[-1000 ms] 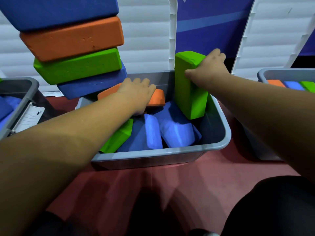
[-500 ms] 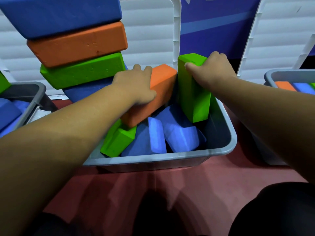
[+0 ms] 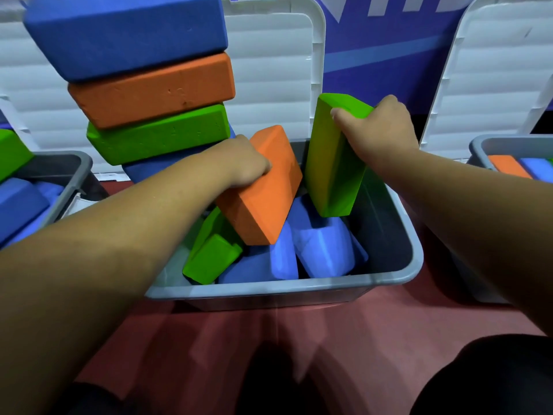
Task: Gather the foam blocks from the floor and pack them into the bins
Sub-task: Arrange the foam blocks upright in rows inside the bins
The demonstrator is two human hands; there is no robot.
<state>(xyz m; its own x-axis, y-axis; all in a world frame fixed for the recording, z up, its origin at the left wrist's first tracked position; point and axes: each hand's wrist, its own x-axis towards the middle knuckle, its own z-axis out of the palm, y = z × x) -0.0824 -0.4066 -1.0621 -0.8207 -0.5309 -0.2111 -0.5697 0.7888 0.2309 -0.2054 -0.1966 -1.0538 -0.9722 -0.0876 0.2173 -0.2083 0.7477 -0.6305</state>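
1. Your left hand (image 3: 239, 166) grips the orange block (image 3: 263, 193), its thumb out of sight
2. Your right hand (image 3: 380, 130) hides its fingertips over the far side of the upright green block (image 3: 332, 163)
3. Below your left hand, the blue blocks (image 3: 323, 250) lie partly under the orange one
4. Beyond your left hand, the highest blue block (image 3: 125, 34) is cut by the upper edge
5. Right of your right hand, a bin (image 3: 508, 145) runs off the edge

Middle bin (image 3: 284, 287) sits dead ahead on the floor, loose blocks (image 3: 323, 250) lying inside. Over them the left hand (image 3: 242, 164) holds a tilted block (image 3: 263, 199), and just to its right the right hand (image 3: 380, 130) grips an upright block (image 3: 332, 163). A block stack (image 3: 149, 91) rises at the back-left. A left bin (image 3: 68, 163) and a right bin (image 3: 493, 142) flank it.
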